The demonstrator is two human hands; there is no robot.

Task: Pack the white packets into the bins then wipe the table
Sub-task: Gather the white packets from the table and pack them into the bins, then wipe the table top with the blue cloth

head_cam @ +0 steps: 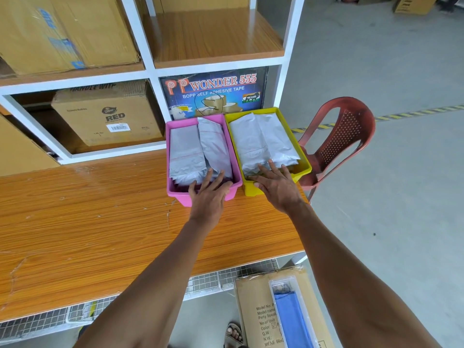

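Note:
Two bins stand side by side at the table's far right: a pink bin (175, 193) and a yellow bin (302, 156). White packets (187, 149) fill the pink one, and more white packets (261, 139) lie in the yellow one. My left hand (208, 194) rests with straight fingers over the pink bin's near rim, fingertips on its packets. My right hand (276, 184) lies flat over the yellow bin's near rim, fingers spread onto its packets. Neither hand holds anything.
The wooden table (88, 222) stretches left of the bins. A white shelf unit (150, 71) with cardboard boxes and a tape poster stands behind. A red plastic chair (344, 136) is at the right. Below, a clear box with blue cloth (291, 320) sits on a carton.

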